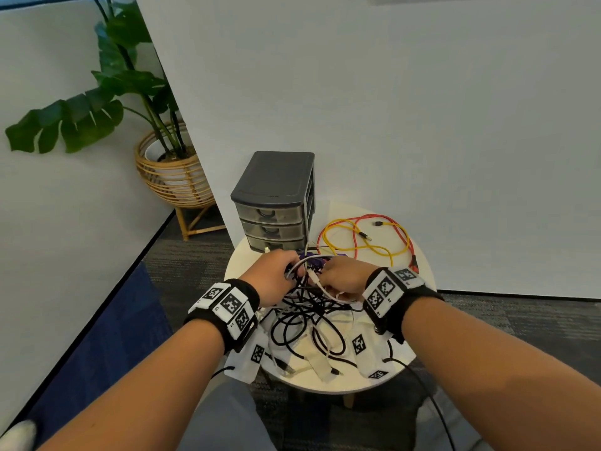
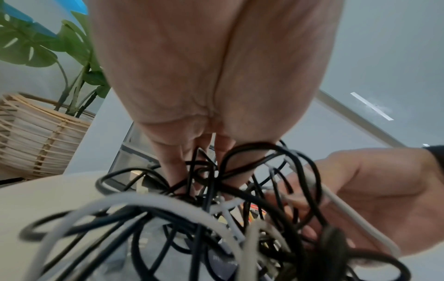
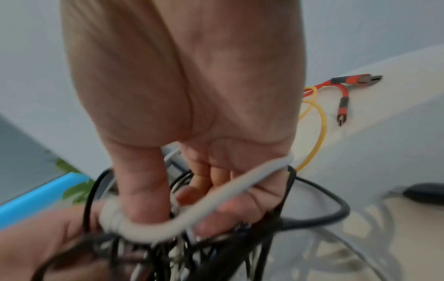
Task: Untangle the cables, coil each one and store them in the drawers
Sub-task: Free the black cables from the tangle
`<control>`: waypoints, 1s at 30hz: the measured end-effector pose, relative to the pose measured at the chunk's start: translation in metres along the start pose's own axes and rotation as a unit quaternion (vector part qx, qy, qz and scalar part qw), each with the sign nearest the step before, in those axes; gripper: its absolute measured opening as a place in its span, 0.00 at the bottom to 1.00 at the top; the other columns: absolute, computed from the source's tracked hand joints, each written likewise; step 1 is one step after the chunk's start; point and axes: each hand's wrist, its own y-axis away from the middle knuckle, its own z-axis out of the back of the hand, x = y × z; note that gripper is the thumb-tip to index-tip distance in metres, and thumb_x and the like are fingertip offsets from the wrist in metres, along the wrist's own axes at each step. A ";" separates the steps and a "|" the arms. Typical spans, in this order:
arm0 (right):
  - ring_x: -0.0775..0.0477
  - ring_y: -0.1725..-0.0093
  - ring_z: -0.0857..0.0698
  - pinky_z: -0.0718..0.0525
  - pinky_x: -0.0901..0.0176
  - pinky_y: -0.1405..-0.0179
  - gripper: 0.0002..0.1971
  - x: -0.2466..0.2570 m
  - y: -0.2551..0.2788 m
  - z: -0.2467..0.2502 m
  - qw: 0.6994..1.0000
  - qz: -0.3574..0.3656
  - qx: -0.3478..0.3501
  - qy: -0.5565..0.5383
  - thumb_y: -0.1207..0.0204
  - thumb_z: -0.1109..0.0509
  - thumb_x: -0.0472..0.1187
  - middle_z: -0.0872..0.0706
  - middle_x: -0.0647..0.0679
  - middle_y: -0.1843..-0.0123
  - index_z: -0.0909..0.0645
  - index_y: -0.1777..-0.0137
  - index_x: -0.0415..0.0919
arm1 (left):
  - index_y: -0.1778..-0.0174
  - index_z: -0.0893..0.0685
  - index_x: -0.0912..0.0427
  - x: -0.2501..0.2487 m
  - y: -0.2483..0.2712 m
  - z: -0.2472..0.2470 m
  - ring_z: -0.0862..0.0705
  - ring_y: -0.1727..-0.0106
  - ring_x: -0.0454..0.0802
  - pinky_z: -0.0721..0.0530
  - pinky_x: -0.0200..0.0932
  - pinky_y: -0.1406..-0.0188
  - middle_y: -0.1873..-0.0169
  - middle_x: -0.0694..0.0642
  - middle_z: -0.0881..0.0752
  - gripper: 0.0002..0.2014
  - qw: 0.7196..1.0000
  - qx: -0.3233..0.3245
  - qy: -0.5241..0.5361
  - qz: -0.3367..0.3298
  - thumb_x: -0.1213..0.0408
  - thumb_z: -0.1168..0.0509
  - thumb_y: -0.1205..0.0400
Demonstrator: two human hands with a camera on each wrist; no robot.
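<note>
Head view: lower centre of frame, both hands work in the tangle (image 1: pixel 309 310) of black and white cables, lifted just above the round table (image 1: pixel 419 271). Left hand (image 1: pixel 273 276) has its fingers curled into black loops; the left wrist view shows strands threaded between the fingers (image 2: pixel 173 169). Right hand (image 1: pixel 344 278) grips a white cable (image 3: pixel 216 195), which runs across the palm and hooks round the thumb, with dark strands bunched below.

Judgement on the step: untangling, early. It would go best if one hand anchors the bundle while the other follows the white cable to a free plug and feeds that end back through each loop. Hard pulling would likely tighten the knots. Loops should stay slack and low over the table.

Count: one drawer unit (image 1: pixel 274 203) at centre frame, three drawers, all closed. One red cable (image 1: pixel 383 219) and one yellow cable (image 1: pixel 367 245) lie loose at centre right, crossing each other, apart from the tangle. The number of black and white cables in the tangle cannot be told. Something purple (image 1: pixel 312 260) sits between the hands.
</note>
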 end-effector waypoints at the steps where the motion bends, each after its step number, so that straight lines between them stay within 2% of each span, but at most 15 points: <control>1: 0.52 0.73 0.24 0.27 0.60 0.71 0.10 -0.002 0.002 0.005 0.998 -0.008 0.022 -0.063 0.18 0.32 0.35 0.22 0.45 0.67 0.18 0.61 0.39 | 0.48 0.15 0.54 0.001 -0.001 0.001 0.18 0.45 0.48 0.22 0.41 0.45 0.47 0.49 0.15 0.08 1.000 -0.004 0.004 0.009 0.71 0.30 0.18; 4: 0.53 0.65 0.22 0.24 0.62 0.66 0.10 -0.009 0.011 0.017 0.982 0.011 0.068 -0.177 0.20 0.33 0.25 0.19 0.45 0.62 0.17 0.55 0.41 | 0.43 0.15 0.51 0.000 -0.005 0.003 0.18 0.42 0.48 0.23 0.40 0.44 0.45 0.47 0.14 0.09 1.000 -0.014 0.005 0.022 0.68 0.29 0.17; 6: 0.52 0.62 0.20 0.22 0.64 0.66 0.11 -0.011 0.018 0.024 0.969 0.010 0.081 -0.233 0.20 0.32 0.24 0.17 0.45 0.62 0.15 0.54 0.40 | 0.40 0.15 0.51 -0.002 -0.007 0.004 0.18 0.40 0.49 0.22 0.42 0.41 0.42 0.49 0.15 0.10 1.000 -0.018 -0.004 0.024 0.65 0.28 0.16; 8: 0.49 0.60 0.15 0.17 0.62 0.64 0.08 -0.010 0.023 0.030 0.970 0.012 0.073 -0.231 0.20 0.29 0.26 0.13 0.43 0.61 0.15 0.53 0.39 | 0.38 0.15 0.51 -0.004 -0.008 0.005 0.18 0.39 0.49 0.22 0.41 0.39 0.40 0.49 0.15 0.11 0.999 -0.022 -0.012 0.024 0.63 0.28 0.16; 10: 0.48 0.59 0.12 0.14 0.59 0.61 0.06 -0.005 0.027 0.033 0.987 0.014 0.036 -0.156 0.20 0.27 0.28 0.10 0.43 0.60 0.15 0.52 0.40 | 0.38 0.15 0.50 -0.005 -0.008 0.006 0.18 0.38 0.48 0.22 0.41 0.38 0.39 0.48 0.15 0.12 0.999 -0.021 -0.015 0.026 0.61 0.28 0.16; 12: 0.49 0.64 0.12 0.14 0.60 0.63 0.06 0.002 0.029 0.032 0.998 0.043 -0.053 -0.012 0.21 0.28 0.28 0.10 0.44 0.63 0.15 0.54 0.40 | 0.39 0.15 0.50 -0.005 -0.007 0.008 0.18 0.37 0.48 0.21 0.43 0.37 0.40 0.48 0.14 0.11 0.999 -0.013 -0.018 0.025 0.59 0.27 0.17; 14: 0.47 0.60 0.13 0.16 0.58 0.61 0.08 0.010 0.031 0.027 0.978 0.100 -0.144 0.112 0.22 0.32 0.28 0.11 0.45 0.59 0.15 0.55 0.41 | 0.41 0.16 0.48 -0.008 -0.006 0.013 0.18 0.36 0.48 0.20 0.45 0.35 0.40 0.46 0.15 0.09 1.000 0.001 -0.012 0.028 0.60 0.28 0.17; 17: 0.45 0.53 0.14 0.17 0.57 0.54 0.10 0.018 0.035 0.021 0.963 0.128 -0.164 0.170 0.22 0.34 0.29 0.13 0.46 0.53 0.16 0.54 0.44 | 0.42 0.15 0.48 -0.017 -0.005 0.024 0.18 0.37 0.47 0.21 0.45 0.38 0.40 0.46 0.15 0.09 0.998 -0.019 0.031 0.048 0.62 0.31 0.16; 19: 0.47 0.57 0.15 0.16 0.58 0.54 0.09 0.021 0.038 0.021 0.965 0.124 -0.149 0.179 0.21 0.32 0.30 0.14 0.48 0.58 0.15 0.53 0.44 | 0.45 0.16 0.49 -0.028 -0.005 0.031 0.18 0.40 0.46 0.21 0.46 0.41 0.45 0.45 0.15 0.06 0.994 -0.085 0.055 0.035 0.62 0.34 0.15; 21: 0.52 0.63 0.18 0.17 0.59 0.57 0.08 0.025 0.043 0.024 0.964 0.136 -0.143 0.176 0.21 0.28 0.32 0.17 0.53 0.65 0.14 0.55 0.46 | 0.44 0.17 0.50 -0.040 -0.005 0.035 0.18 0.40 0.45 0.21 0.45 0.40 0.45 0.45 0.15 0.06 0.989 -0.111 0.100 -0.004 0.61 0.34 0.15; 22: 0.53 0.65 0.18 0.18 0.60 0.59 0.10 0.028 0.046 0.025 0.963 0.146 -0.144 0.172 0.22 0.27 0.32 0.18 0.55 0.66 0.14 0.59 0.48 | 0.41 0.17 0.50 -0.044 -0.005 0.035 0.18 0.37 0.44 0.21 0.44 0.37 0.42 0.46 0.15 0.09 0.989 -0.087 0.117 -0.026 0.62 0.32 0.16; 24: 0.53 0.65 0.17 0.22 0.63 0.63 0.15 0.033 0.051 0.028 0.968 0.157 -0.142 0.136 0.24 0.26 0.32 0.17 0.56 0.66 0.17 0.65 0.53 | 0.35 0.20 0.51 -0.045 -0.006 0.030 0.19 0.34 0.45 0.21 0.45 0.33 0.36 0.48 0.16 0.16 0.994 0.000 0.103 -0.047 0.62 0.28 0.19; 26: 0.57 0.67 0.18 0.24 0.64 0.65 0.12 0.036 0.056 0.032 0.975 0.167 -0.131 0.067 0.25 0.24 0.32 0.16 0.56 0.65 0.14 0.63 0.52 | 0.36 0.20 0.53 -0.039 -0.007 0.021 0.17 0.37 0.48 0.17 0.52 0.34 0.38 0.50 0.15 0.19 0.996 0.039 0.065 -0.050 0.61 0.24 0.22; 28: 0.57 0.65 0.18 0.23 0.62 0.62 0.07 0.038 0.059 0.035 0.975 0.185 -0.125 0.000 0.26 0.23 0.32 0.13 0.55 0.63 0.09 0.58 0.46 | 0.36 0.19 0.52 -0.032 -0.005 0.015 0.16 0.41 0.49 0.16 0.58 0.37 0.41 0.51 0.15 0.21 0.998 0.019 0.050 -0.042 0.60 0.23 0.24; 30: 0.52 0.59 0.15 0.16 0.55 0.58 0.06 0.038 0.060 0.035 0.973 0.190 -0.120 -0.055 0.22 0.27 0.32 0.11 0.49 0.57 0.10 0.50 0.42 | 0.34 0.19 0.49 -0.030 -0.003 0.015 0.16 0.40 0.47 0.16 0.55 0.36 0.40 0.49 0.15 0.23 0.998 -0.004 0.062 -0.024 0.58 0.22 0.23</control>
